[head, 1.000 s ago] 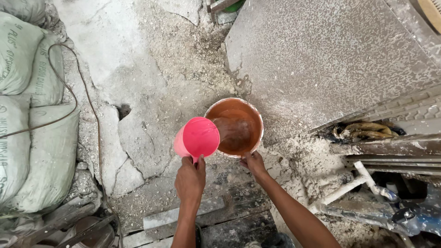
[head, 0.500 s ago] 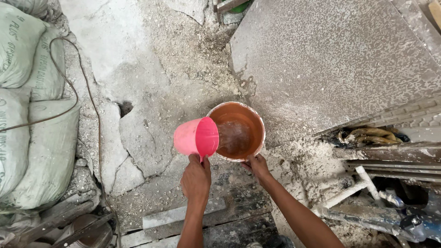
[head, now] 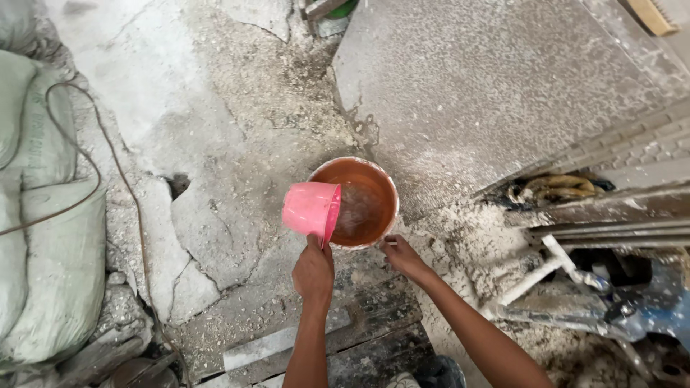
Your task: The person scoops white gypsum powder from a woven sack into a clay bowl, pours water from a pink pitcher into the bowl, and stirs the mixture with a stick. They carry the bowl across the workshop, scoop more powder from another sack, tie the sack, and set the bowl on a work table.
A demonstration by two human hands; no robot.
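Left hand: the left hand (head: 313, 271) is closed in a fist around the handle of a pink plastic scoop (head: 311, 208), fingers wrapped tight, arm reaching up from the bottom of the view.
Pink scoop: tipped on its side with its mouth turned toward the bucket, held just over the bucket's left rim; water (head: 353, 208) spills from it into the bucket.
Right hand: the right hand (head: 402, 257) rests at the near rim of the bucket, fingers bent and lightly curled on the edge; how firmly it grips cannot be told.
Bucket: a round orange-brown bucket (head: 374, 188) with a pale rim stands upright on the ground, between the cracked floor and the slab, partly filled with murky water.
Ground: cracked concrete floor (head: 180, 144), dusted with pale grit and rubble.
Slab: a large grey speckled stone slab (head: 496, 86) lies just right of and behind the bucket.
Left edge: stacked greenish sacks (head: 43, 273) with a thin dark cable (head: 93, 179) draped over them.
Near the feet: dark wooden planks (head: 359, 330) under the arms.
Right edge: white pipe pieces (head: 546, 266) and clutter below the slab.
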